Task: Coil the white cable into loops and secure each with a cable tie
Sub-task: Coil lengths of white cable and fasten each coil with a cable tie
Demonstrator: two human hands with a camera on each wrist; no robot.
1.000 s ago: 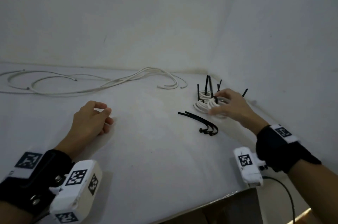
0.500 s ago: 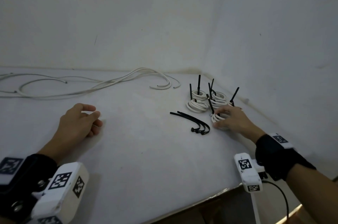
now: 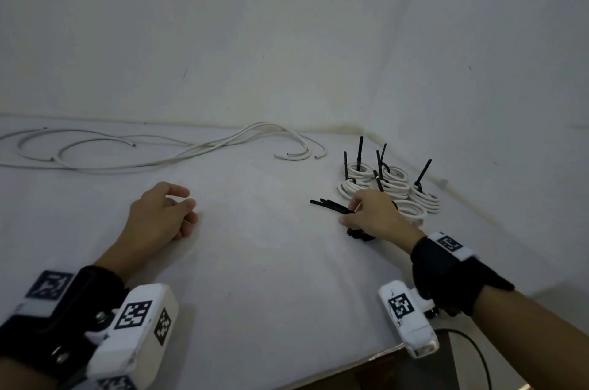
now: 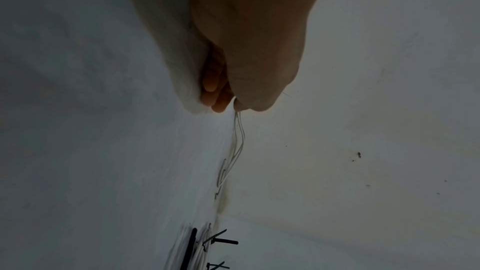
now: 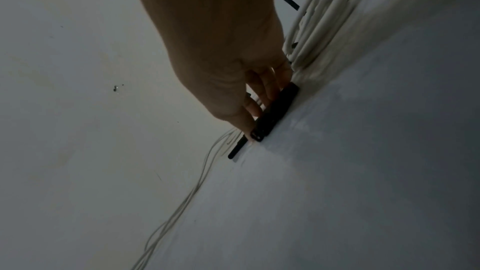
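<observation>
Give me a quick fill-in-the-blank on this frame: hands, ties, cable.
1. The right hand rests its fingers on the bundle of loose cable ties, whose colour is ____.
2. The left hand lies on the table and holds ____.
3. The finished coils sit near the table's far ____ corner.
4. The uncoiled white cable lies along the table's ____ edge.

Missing words: black; nothing; right; far

Matt white cloth covers the table [image 3: 271, 278], faintly wrinkled; beside it the wall [image 3: 287, 39] looks flat painted, stained yellowish at the base; white cables [image 3: 191, 152] smooth plastic-sheathed, loose cable ties [image 3: 331, 207] dull black plastic
</observation>
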